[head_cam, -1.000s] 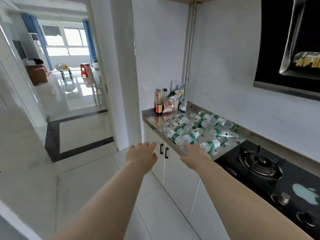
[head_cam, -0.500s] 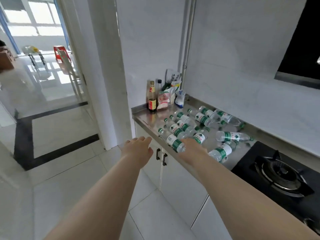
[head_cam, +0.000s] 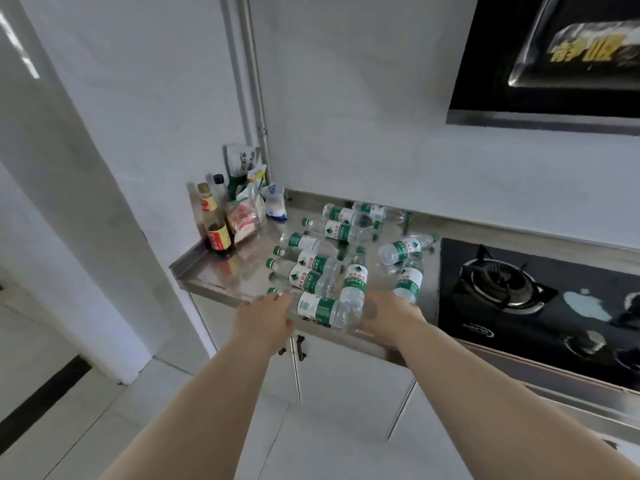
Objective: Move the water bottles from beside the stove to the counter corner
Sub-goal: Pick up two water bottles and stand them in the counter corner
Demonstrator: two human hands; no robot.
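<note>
Where hands hover: left hand (head_cam: 265, 320) fingers straight; right hand (head_cam: 391, 313) grip hidden.
Twelve o'clock: clear green-labelled plastic water bottles (head_cam: 311, 271).
Eleven o'clock: brown glass sauce bottle (head_cam: 216, 233).

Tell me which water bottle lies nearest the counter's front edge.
The bottle lying crosswise between the left hand and right hand, cap pointing left; the rest lie farther back.

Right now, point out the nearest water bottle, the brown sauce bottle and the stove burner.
nearest water bottle (head_cam: 317, 307): head view, on its green-and-white label.
brown sauce bottle (head_cam: 219, 239): head view, on its lower label.
stove burner (head_cam: 500, 285): head view, on its centre ring.
</note>
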